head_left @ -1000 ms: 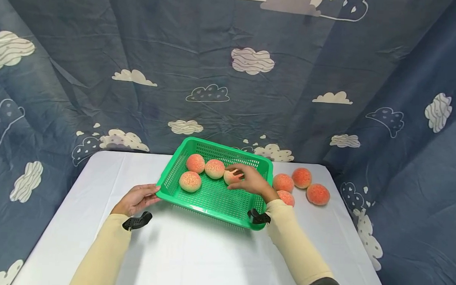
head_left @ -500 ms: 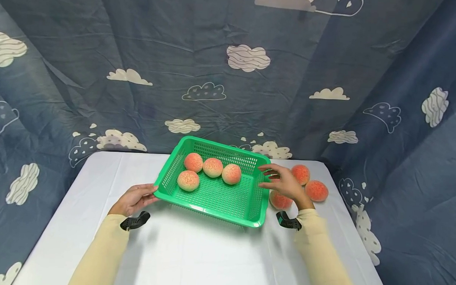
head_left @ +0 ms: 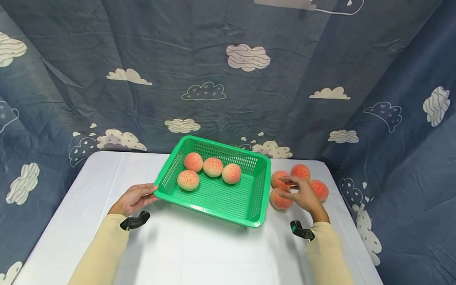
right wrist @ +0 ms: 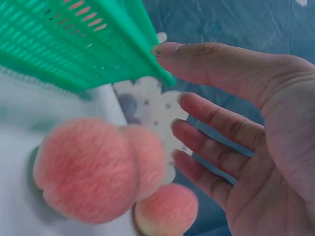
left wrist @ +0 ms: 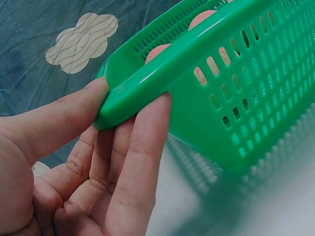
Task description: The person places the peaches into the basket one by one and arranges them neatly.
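At its left front corner, my left hand [head_left: 135, 199] pinches the rim of a green plastic basket [head_left: 210, 212]. The left wrist view shows the thumb on top of the rim [left wrist: 172, 59] and fingers beneath it. Several peaches, among them a pale speckled peach [head_left: 188, 181], lie towards the left and middle inside the basket. My right hand [head_left: 303, 194] hovers over a group of redder peaches beside the basket, nearest to the front peach [head_left: 280, 199]. Its fingers are spread and loosely bent, and in the right wrist view nothing lies between thumb and fingers; a large peach [right wrist: 88, 172] appears just beyond them.
A white cloth [head_left: 194, 254] covers the table. Two more peaches, a back peach [head_left: 300, 172] and a right peach [head_left: 319, 190], lie behind and beside my right hand. A dark blue curtain [head_left: 216, 45] with cloud prints hangs around the back and sides.
My right hand has let go of a peach inside the basket and moved right, out over the peaches on the table. The left hand keeps its hold on the rim.
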A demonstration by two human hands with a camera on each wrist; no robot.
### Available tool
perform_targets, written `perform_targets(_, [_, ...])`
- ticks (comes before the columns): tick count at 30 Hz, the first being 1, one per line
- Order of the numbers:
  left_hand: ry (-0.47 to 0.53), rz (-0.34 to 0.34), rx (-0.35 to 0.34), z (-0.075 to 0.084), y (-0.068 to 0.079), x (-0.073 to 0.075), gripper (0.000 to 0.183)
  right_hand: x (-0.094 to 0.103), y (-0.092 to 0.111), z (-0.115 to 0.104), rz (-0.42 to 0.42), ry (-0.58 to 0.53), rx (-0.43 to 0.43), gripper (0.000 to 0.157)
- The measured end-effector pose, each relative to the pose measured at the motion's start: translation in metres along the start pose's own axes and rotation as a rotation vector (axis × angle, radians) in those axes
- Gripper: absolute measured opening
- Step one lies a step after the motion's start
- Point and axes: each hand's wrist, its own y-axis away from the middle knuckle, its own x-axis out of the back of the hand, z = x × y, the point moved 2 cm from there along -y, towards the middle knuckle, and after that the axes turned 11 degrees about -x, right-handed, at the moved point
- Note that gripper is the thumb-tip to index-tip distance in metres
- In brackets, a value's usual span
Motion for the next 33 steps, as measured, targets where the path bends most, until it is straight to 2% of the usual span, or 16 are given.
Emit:
perform_targets(6, [0.022,-0.007,-0.006,0.0,0.0,0.001,0.017,-0.007,-0.004,0.02,0.061,0.02,0.008,0.047])
perform_targets(13, [0.021,-0.023,-0.016,0.0,0.0,0.001,0.02,-0.019,-0.009,0.038,0.064,0.018,-0.036,0.048])
perform_targets(17, [0.025,-0.025,-0.016,0.0,0.0,0.001,0.02,-0.028,-0.013,0.047,0.039,-0.037,-0.091,0.052])
perform_targets(23, [0.011,-0.008,-0.014,-0.001,0.0,0.001,0.018,-0.036,-0.015,0.056,0.046,-0.035,-0.186,0.061])
perform_targets(29, [0.02,-0.008,-0.01,-0.001,0.0,0.002,0.012,-0.042,-0.016,0.058,0.077,-0.029,-0.168,0.067])
perform_targets(33, [0.03,-0.012,-0.007,0.0,0.0,0.001,0.015,-0.044,-0.016,0.06,0.101,0.001,-0.15,0.069])
